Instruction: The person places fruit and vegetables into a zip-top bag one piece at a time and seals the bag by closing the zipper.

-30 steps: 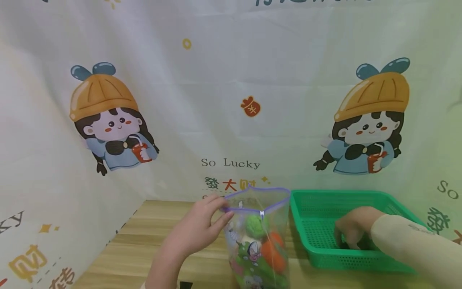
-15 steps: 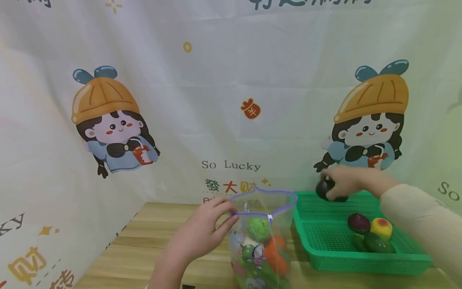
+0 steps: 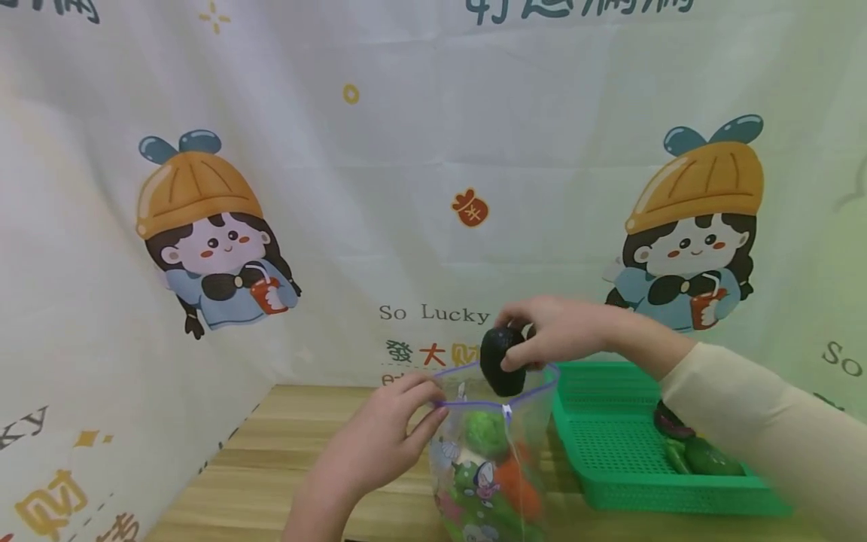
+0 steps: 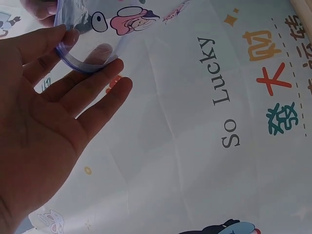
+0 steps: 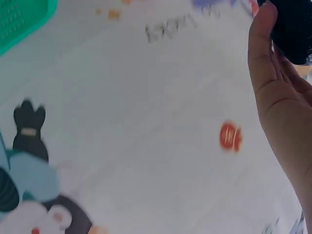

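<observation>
A clear zip bag (image 3: 488,482) with a purple zip rim stands upright on the table, its mouth apart. Through its printed front I see a green ball-shaped vegetable (image 3: 486,433) and an orange-red piece (image 3: 518,482). At the rim's left side my left hand (image 3: 389,436) pinches the edge between thumb and fingers; the left wrist view shows this hand (image 4: 58,102) close up at the rim. Over the bag's mouth my right hand (image 3: 565,331) grips a dark, bumpy avocado (image 3: 503,363). Part of that avocado (image 5: 295,29) shows at the right wrist view's top corner.
Right of the bag stands a green plastic basket (image 3: 596,489). Inside lie a dark purple vegetable (image 3: 673,423) and a green avocado-shaped piece (image 3: 711,458); my right sleeve (image 3: 752,421) covers part of it. Behind the wooden table (image 3: 271,452) hangs a printed cloth (image 3: 379,203).
My right hand has risen out of the basket with the dark avocado and moved left to above the bag's mouth. The left hand keeps its hold on the rim.
</observation>
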Tool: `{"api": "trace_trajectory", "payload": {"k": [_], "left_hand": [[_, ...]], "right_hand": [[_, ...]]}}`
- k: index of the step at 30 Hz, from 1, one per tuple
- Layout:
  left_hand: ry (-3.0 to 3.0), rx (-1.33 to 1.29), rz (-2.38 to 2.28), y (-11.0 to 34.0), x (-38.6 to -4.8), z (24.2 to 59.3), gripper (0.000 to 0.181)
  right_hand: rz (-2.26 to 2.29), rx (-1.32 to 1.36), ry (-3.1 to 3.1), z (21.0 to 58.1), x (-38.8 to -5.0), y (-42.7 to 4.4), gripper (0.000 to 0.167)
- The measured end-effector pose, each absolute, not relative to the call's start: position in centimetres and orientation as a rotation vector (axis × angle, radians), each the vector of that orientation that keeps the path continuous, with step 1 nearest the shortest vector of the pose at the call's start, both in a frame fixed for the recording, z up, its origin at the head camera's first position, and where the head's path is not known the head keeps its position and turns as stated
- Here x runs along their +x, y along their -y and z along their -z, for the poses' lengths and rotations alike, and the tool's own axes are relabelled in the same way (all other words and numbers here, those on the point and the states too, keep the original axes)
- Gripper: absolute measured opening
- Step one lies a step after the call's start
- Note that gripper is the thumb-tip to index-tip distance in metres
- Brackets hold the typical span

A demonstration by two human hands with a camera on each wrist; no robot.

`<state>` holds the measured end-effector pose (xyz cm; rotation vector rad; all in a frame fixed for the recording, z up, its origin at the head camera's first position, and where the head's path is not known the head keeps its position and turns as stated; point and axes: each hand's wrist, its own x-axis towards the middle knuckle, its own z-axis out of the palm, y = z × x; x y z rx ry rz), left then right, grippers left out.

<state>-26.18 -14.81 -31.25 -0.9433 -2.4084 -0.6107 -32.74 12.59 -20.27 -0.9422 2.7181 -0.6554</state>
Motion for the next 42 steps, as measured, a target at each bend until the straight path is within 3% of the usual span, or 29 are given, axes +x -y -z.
{"api": "trace_trajectory", "payload": {"k": [4, 10, 21, 25, 28, 35, 42], "left_hand": [[2.38, -0.964, 0.577, 14.5, -26.1, 31.2, 0.004], [2.323, -0.998, 0.556, 13.9, -25.9, 31.0, 0.004], [2.311, -0.994, 0.568, 13.8, -25.7, 31.0, 0.006], [2.311, -0.99, 0.569, 13.9, -25.8, 31.1, 0.006], [2.311, -0.989, 0.575, 14.0, -25.9, 31.1, 0.006], [2.294, -0.972, 0.535, 14.3, -26.0, 31.2, 0.006], [2.346, -0.948, 0.525, 14.3, -25.9, 31.6, 0.004]], "right_hand": [[0.539, -0.903, -2.76, 22.8, -32.4, -10.1, 0.027], [0.476, -0.736, -2.836, 25.6, -32.6, -7.7, 0.05], [0.453, -0.732, -2.768, 25.8, -32.9, -7.4, 0.045], [0.512, -0.717, -2.775, 24.7, -32.8, -7.9, 0.033], [0.55, -0.742, -2.834, 23.3, -33.3, -9.1, 0.025], [0.412, -0.755, -3.048, 20.5, -36.7, -14.7, 0.027], [0.073, -0.648, -2.922, 25.1, -39.0, -22.1, 0.015]]}}
